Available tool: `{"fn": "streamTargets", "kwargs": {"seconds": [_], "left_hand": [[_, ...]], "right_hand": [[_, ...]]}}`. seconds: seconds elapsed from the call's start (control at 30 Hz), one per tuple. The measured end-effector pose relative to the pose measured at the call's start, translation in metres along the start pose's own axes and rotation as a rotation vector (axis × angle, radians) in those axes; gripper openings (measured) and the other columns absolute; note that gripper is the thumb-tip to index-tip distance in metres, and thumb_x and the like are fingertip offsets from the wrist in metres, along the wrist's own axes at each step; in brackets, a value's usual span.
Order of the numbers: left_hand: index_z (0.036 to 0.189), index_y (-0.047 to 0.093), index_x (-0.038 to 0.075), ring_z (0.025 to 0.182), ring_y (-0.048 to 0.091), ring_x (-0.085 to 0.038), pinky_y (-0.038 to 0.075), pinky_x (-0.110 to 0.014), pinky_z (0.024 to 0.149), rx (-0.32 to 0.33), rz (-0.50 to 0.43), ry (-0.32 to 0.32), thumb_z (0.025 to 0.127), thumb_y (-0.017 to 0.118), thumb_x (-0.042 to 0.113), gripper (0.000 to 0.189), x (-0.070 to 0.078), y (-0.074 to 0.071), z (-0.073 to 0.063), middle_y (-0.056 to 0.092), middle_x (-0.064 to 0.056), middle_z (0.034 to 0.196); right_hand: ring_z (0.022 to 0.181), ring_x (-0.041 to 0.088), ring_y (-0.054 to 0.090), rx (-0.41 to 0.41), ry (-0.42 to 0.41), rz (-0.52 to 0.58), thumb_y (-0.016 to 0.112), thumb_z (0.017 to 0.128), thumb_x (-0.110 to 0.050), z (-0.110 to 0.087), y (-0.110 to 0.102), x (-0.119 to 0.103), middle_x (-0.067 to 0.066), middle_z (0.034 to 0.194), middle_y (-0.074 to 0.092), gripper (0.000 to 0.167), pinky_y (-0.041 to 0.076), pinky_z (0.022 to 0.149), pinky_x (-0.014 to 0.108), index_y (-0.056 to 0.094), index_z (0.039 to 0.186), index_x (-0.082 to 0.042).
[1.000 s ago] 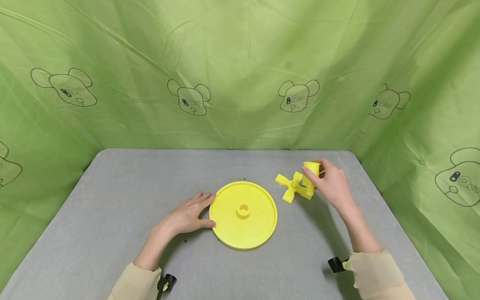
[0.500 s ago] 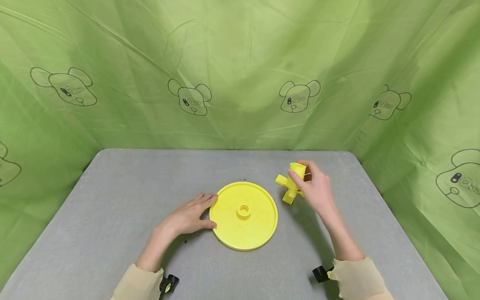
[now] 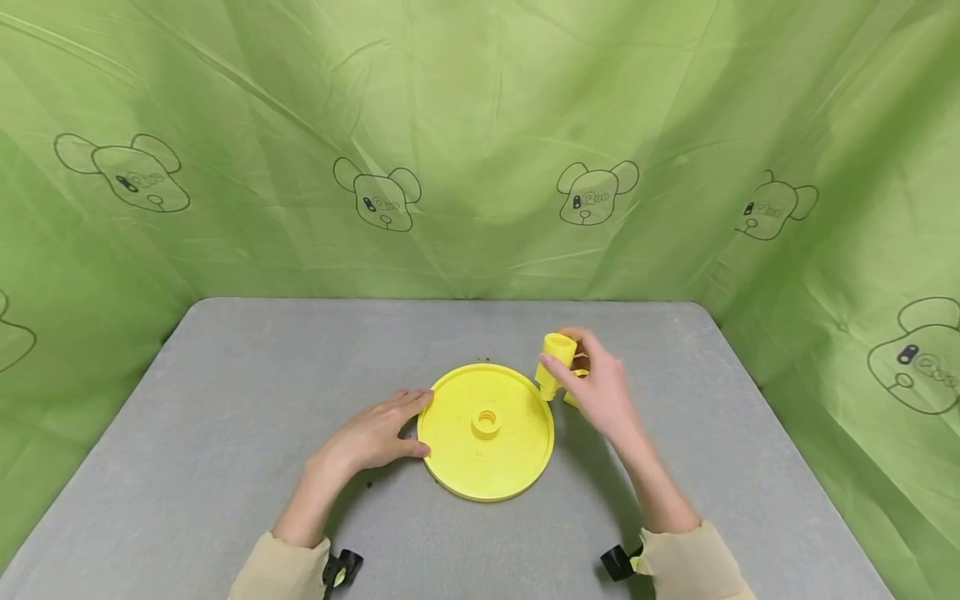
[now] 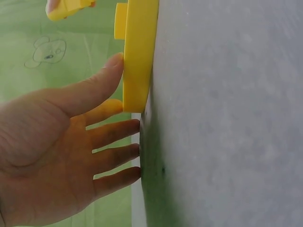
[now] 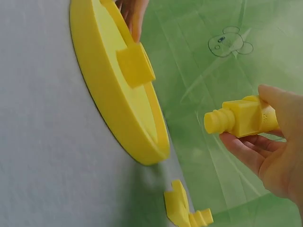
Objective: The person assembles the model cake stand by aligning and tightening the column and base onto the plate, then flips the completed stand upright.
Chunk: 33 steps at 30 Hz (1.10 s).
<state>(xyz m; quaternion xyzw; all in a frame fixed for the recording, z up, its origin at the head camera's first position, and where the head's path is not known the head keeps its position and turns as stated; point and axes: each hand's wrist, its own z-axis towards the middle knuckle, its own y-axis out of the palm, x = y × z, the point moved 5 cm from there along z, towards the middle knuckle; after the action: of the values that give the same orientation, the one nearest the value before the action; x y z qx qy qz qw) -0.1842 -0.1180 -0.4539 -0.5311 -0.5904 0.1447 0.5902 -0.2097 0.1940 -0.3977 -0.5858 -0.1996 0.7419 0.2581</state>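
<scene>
A round yellow disc (image 3: 457, 450) with a raised rim lies on the table, a threaded socket (image 3: 486, 423) standing up at its centre. My left hand (image 3: 375, 433) rests at the disc's left edge with thumb and index fingertip touching the rim, the other fingers straight and spread in the left wrist view. In my right hand (image 3: 600, 383) I grip a yellow cylindrical post (image 5: 244, 118), its threaded end pointing down, held above the table by the disc's right rim. A yellow cross-shaped base (image 5: 177, 208) with a threaded stub lies behind that hand, mostly hidden in the head view.
The grey table (image 3: 247, 375) has rounded back corners. Green curtains (image 3: 480, 125) with printed bear faces hang along its back and sides. Small dark specks lie near the disc. Each wrist wears a black camera mount (image 3: 343, 568).
My right hand has carried the post leftward, from above the cross-shaped base to the disc's right rim. My left hand and the disc have stayed put.
</scene>
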Motion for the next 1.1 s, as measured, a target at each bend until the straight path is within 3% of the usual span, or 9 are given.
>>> {"fn": "streamTargets", "kwargs": {"seconds": [0.27, 0.6, 1.1], "left_hand": [[0.160, 0.038, 0.011, 0.157, 0.028, -0.040, 0.029, -0.062, 0.125, 0.007, -0.011, -0.004, 0.091, 0.079, 0.034, 0.083, -0.001, 0.000, 0.001, 0.036, -0.013, 0.167], [0.159, 0.041, 0.012, 0.156, 0.032, -0.039, 0.031, -0.063, 0.123, 0.006, 0.004, -0.020, 0.089, 0.080, 0.033, 0.083, 0.001, -0.003, 0.004, 0.039, -0.012, 0.166], [0.160, 0.038, 0.012, 0.156, 0.031, -0.040, 0.031, -0.064, 0.124, -0.016, 0.026, -0.017, 0.092, 0.077, 0.033, 0.082, 0.000, -0.004, 0.004, 0.037, -0.014, 0.167]], "right_hand": [[0.101, 0.021, 0.072, -0.083, -0.050, 0.105, 0.077, 0.093, -0.038, -0.005, 0.024, -0.009, 0.003, 0.117, 0.071, 0.049, 0.062, 0.082, 0.028, 0.058, 0.135, -0.021], [0.102, 0.020, 0.073, -0.150, -0.103, 0.209, 0.080, 0.090, -0.030, -0.013, 0.045, -0.021, 0.003, 0.117, 0.071, 0.048, 0.064, 0.084, 0.035, 0.060, 0.133, -0.022], [0.112, 0.020, 0.072, -0.221, -0.173, 0.200, 0.079, 0.092, -0.027, -0.026, 0.061, -0.029, 0.001, 0.124, 0.068, 0.054, 0.063, 0.091, 0.030, 0.057, 0.140, -0.017]]}}
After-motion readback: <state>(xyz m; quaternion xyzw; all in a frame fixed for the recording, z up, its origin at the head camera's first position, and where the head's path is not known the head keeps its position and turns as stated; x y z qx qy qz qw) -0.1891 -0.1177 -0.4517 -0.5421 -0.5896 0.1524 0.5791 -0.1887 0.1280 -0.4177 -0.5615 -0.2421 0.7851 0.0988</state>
